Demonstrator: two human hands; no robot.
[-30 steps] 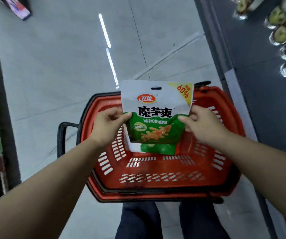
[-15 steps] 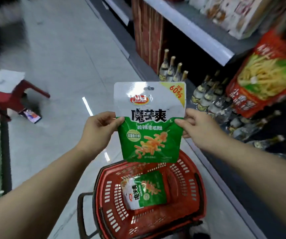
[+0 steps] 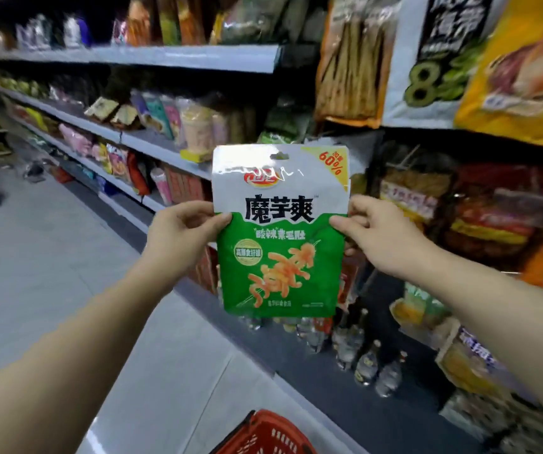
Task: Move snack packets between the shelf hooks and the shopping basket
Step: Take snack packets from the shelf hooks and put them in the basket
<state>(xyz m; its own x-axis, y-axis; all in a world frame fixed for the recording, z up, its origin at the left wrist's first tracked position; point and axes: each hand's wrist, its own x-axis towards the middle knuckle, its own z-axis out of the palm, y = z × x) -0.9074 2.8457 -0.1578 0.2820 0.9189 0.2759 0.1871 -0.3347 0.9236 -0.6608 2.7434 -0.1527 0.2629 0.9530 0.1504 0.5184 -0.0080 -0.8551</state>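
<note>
Now raised from the basket (image 3: 263, 434) — packet (image 3: 280, 231) faces shelves (image 3: 165, 57).

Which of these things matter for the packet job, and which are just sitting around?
Part of the job:
green and white snack packet
left hand
right hand
red shopping basket

Just around:
bottles on the bottom shelf
yellow bag
pink packets

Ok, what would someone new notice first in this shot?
The green and white snack packet at centre, upright, pinched at its side edges by the left hand and right hand. Packed snack shelves fill the background, and a red basket peeks in at the bottom.
</note>
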